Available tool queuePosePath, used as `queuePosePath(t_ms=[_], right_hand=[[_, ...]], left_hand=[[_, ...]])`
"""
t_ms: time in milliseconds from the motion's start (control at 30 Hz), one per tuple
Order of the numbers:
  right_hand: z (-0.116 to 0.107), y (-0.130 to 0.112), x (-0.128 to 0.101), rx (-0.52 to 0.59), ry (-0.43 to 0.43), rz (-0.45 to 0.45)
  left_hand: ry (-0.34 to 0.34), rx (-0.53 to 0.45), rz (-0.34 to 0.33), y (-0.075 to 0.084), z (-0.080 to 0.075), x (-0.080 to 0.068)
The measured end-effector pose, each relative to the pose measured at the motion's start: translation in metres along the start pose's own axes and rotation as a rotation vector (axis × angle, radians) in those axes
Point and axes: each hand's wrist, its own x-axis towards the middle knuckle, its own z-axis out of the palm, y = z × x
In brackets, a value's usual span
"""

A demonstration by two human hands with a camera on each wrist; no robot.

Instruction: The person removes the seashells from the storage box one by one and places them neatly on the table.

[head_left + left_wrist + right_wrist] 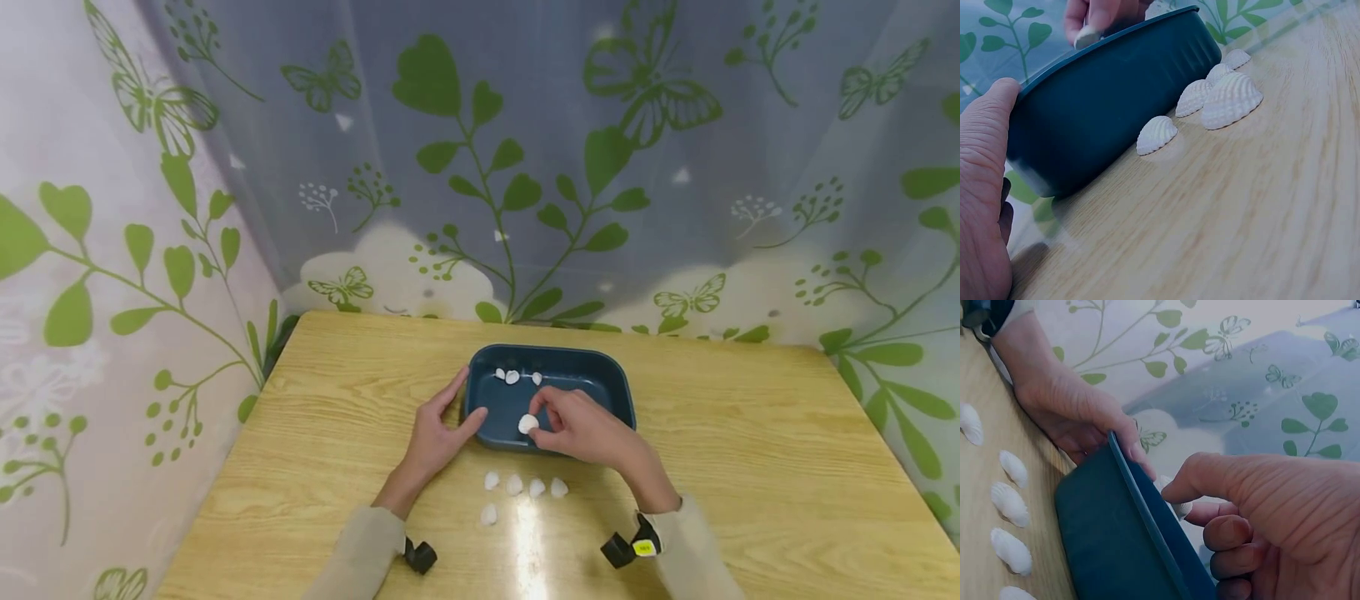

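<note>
A dark blue rectangular container point(551, 443) sits on the table in the head view. My left hand point(437, 429) holds its left end, the thumb lying over the rim and the fingers along the outer wall. Above the inside of the container, my right hand point(588, 427) pinches a white ribbed seashell point(528, 424) between thumb and fingertips. Three small white shells point(512, 377) lie inside near the far wall. On the table before the container are several white shells point(514, 484), most in a row, with a single shell point(489, 514) closer to me.
The light wood table point(750, 467) reaches out on both sides of the container. A patterned curtain point(540, 167) with green leaves and butterflies hangs behind the table and along its left side. Each wrist wears a small black camera point(420, 557).
</note>
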Motion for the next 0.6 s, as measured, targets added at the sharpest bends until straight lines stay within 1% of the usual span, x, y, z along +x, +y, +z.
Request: queuePosePath(t_ms=[100, 167, 333, 400, 600], right_hand=[[0.000, -0.006, -0.007, -0.008, 0.001, 0.002], [0.001, -0.010, -0.010, -0.006, 0.001, 0.001], [0.006, -0.016, -0.017, 0.019, -0.008, -0.002], [0.008, -0.017, -0.019, 0.025, -0.015, -0.005], [0.015, -0.022, -0.028, 0.027, -0.038, -0.012]], left_hand=[[0.004, -0.002, 0.003, 0.004, 0.001, 0.000], [0.002, -0.007, 0.002, 0.009, 0.001, 0.000], [-0.021, -0.017, -0.006, 0.034, -0.005, -0.002], [-0.022, -0.016, -0.003, 0.040, -0.007, -0.002], [-0.020, -0.015, 0.007, 0.040, -0.007, -0.002]])
